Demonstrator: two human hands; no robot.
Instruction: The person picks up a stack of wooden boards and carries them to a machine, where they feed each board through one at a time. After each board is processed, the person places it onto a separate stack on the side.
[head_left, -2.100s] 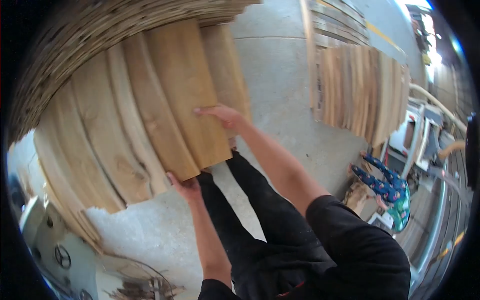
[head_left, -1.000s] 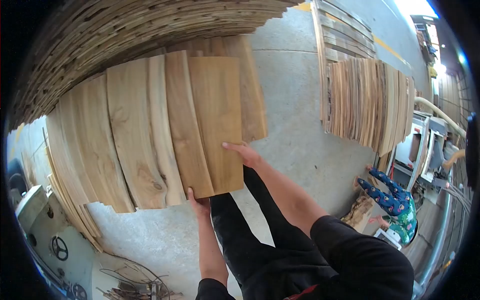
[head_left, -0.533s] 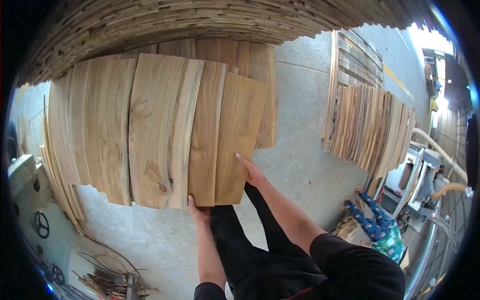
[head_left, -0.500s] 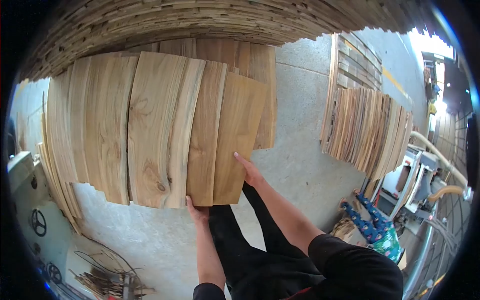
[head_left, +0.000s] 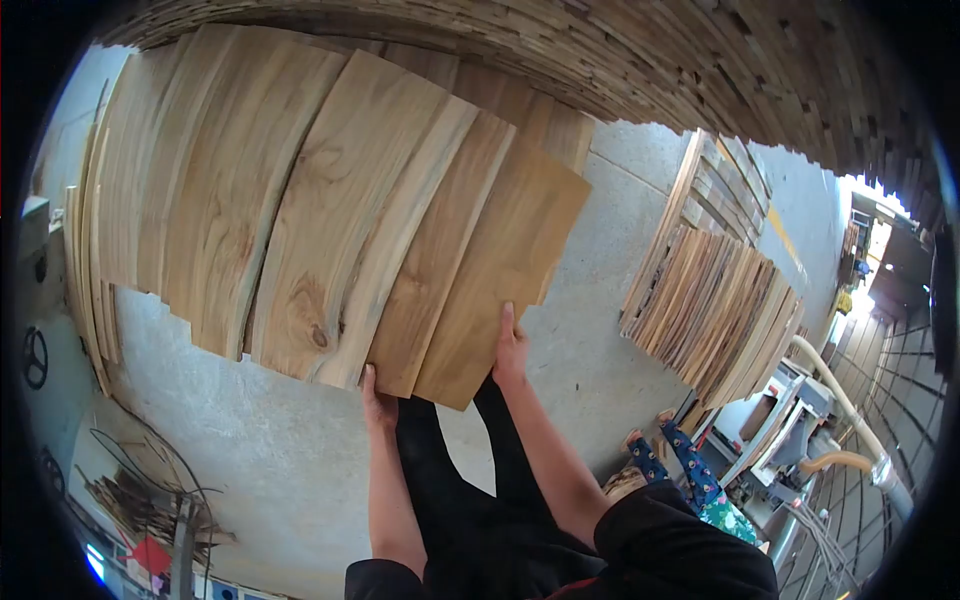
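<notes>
steadying, i judge: left hand (head_left: pixel 379 403) grips inner board (head_left: pixel 436 275) at near left corner, right hand (head_left: pixel 511 355) grips end board (head_left: pixel 515 240) at right edge. next calls for level hands.

1 rectangular golden-brown board (head_left: pixel 515 265), close beside 1 narrower brown board (head_left: pixel 442 265), faintly knotted

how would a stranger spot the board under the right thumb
Find the big wood stack along the top of the view, then the row of overlapping boards below it. At the row's right end, the right hand grips the outermost front board. Its even golden brown sets it apart from paler boards to the left.
</notes>
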